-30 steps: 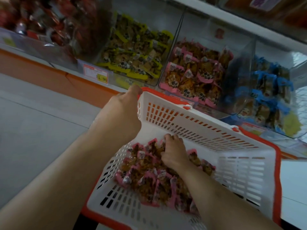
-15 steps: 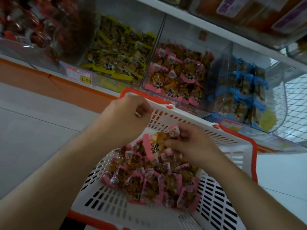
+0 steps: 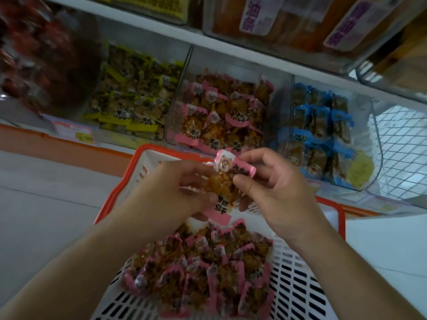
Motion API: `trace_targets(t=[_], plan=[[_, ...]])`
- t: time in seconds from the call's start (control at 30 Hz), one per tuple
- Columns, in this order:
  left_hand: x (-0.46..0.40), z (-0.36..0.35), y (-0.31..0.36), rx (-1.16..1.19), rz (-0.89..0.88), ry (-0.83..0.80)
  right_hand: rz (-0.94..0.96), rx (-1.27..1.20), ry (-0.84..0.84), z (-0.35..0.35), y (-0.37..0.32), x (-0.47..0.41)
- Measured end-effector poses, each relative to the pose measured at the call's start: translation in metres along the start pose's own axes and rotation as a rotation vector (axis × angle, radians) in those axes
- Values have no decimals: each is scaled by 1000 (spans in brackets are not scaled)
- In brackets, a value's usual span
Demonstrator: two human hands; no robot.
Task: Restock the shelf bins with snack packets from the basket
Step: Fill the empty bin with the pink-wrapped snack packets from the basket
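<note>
Both hands hold one pink snack packet point(image 3: 225, 181) up above the basket point(image 3: 332, 212). The left hand point(image 3: 171, 192) pinches its left side and the right hand point(image 3: 275, 188) pinches its right side, thumb in front and fingers curled behind. The packet's long way runs from the far top down to the near bottom, and it sits right between the two sets of fingers. The pink bin point(image 3: 227, 88) with the same kind of packets is straight ahead, just past the far rim of the basket. It looks like the right hand is a little closer to that bin. More pink packets point(image 3: 203, 276) lie piled in the basket, nearer and lower than the hands.
</note>
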State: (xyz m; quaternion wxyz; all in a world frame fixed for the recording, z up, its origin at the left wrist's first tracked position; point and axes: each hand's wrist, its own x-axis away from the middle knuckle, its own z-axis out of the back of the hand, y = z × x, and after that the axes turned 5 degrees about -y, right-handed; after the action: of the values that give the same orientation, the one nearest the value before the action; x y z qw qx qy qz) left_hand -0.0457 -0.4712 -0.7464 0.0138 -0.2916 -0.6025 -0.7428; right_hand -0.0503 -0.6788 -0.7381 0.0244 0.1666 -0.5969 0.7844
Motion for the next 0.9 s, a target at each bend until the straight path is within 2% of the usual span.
trace_targets(t=[0.1,0.3,0.47,0.53,0.63,0.73,0.9], plan=[[-2,-8,4,-217,-116,76,-38,97,-12,8,-2,-7],[-7,-19,9,-346,-196,154,-119,107,-18,24,-4,-18],[-31,-21,27,-416,-154,257,-54,459,306,56,-1,-15],[-56,-17,37,-508,-174,289,-73,590,358,68,1,-15],[-98,-15,48,-631,-188,307,-160,718,272,70,6,-15],[-130,-20,51,-730,-192,285,-175,720,201,66,9,-13],[-164,-19,33,-919,-187,236,-164,712,175,66,9,-16]])
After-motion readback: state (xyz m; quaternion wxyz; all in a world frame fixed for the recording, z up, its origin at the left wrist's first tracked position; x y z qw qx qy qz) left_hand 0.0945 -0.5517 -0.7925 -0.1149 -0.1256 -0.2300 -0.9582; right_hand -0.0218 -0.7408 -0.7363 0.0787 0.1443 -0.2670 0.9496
